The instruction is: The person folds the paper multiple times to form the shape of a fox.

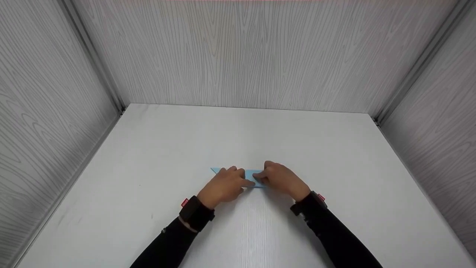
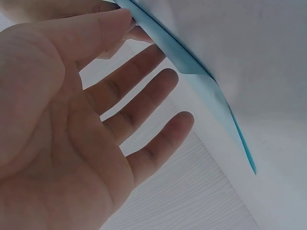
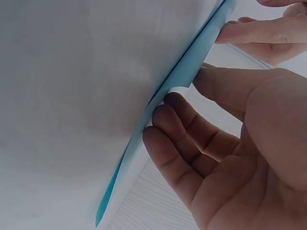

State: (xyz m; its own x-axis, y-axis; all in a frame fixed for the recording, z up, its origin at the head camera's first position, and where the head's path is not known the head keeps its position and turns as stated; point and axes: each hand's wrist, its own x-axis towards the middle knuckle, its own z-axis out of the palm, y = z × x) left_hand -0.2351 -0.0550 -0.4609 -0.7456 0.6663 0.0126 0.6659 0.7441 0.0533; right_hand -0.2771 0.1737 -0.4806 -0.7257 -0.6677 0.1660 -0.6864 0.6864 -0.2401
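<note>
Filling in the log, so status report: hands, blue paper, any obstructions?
Left hand, right hand both touching blue paper. Paper folded, on white table. No obstructions in view.

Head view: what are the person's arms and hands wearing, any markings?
Both sleeves are black. Each wrist wears a black band with a small red tag; any print is too small to read. The left hand and right hand are gloveless.
</note>
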